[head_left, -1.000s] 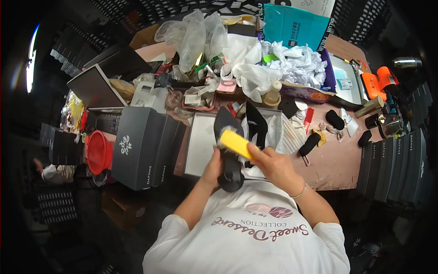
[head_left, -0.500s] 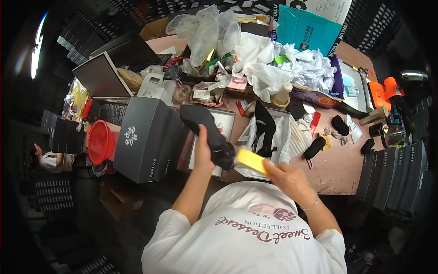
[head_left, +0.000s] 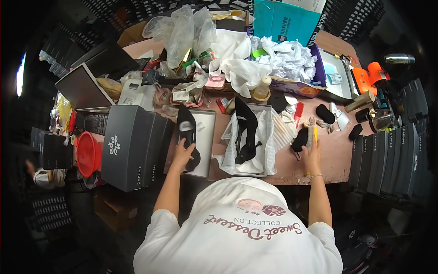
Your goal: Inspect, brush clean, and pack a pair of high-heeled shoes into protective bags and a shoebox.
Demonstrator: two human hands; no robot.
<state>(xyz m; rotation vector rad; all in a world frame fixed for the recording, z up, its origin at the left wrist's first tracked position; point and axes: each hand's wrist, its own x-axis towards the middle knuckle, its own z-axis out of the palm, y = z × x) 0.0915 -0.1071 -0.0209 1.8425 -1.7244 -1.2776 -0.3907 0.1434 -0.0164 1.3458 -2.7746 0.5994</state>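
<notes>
My left hand point(head_left: 182, 157) is closed on a black high-heeled shoe point(head_left: 186, 119) over the left side of a shallow grey box part point(head_left: 206, 129). Farther right, my right hand point(head_left: 312, 157) grips a brush with a yellow handle point(head_left: 315, 132), beside a black pad point(head_left: 299, 139) on the table. Between my hands a second black heeled shoe point(head_left: 247, 125) rests on white tissue paper point(head_left: 267, 155) inside an open box.
Dark shoeboxes point(head_left: 126, 148) stand at the left by a red basin point(head_left: 88, 154); several more point(head_left: 388, 157) line the right edge. A purple box point(head_left: 320, 68) of crumpled paper and a plastic bottle point(head_left: 262, 89) sit behind. A red comb point(head_left: 299, 114) lies near the pads.
My left hand has lowered the shoe leftward, over the shallow box part. My right hand has carried the yellow-handled brush away from the shoe, to the right by the black pads. The view has shifted.
</notes>
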